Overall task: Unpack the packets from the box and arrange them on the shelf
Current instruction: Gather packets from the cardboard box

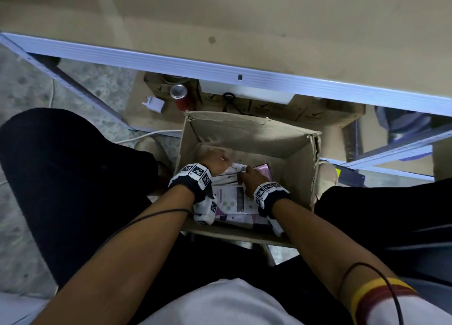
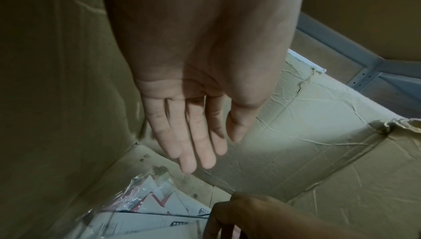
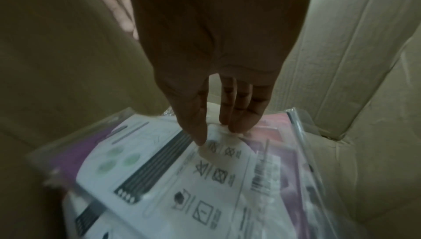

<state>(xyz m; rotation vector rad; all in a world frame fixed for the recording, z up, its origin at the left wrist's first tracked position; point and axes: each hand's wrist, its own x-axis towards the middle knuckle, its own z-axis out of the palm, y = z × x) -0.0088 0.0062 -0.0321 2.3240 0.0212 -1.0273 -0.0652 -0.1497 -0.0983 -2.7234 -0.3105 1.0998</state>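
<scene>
Several clear-wrapped white-purple packets (image 3: 205,180) in box (image 1: 244,134) | right fingers (image 3: 239,116) pinch top one | left fingers (image 2: 189,134) straight

The box (image 1: 247,134) is plain brown cardboard, creased pale along its folds. The packets (image 3: 205,174) inside are clear plastic over white cards with purple and pink panels, green dots, a black striped band and black laundry symbols. The shelf (image 1: 244,16) is beige with a white ribbed edge. A red can (image 1: 179,95) has a silver top. The wristbands (image 1: 195,175) are black with white-and-black square-code tags.
</scene>
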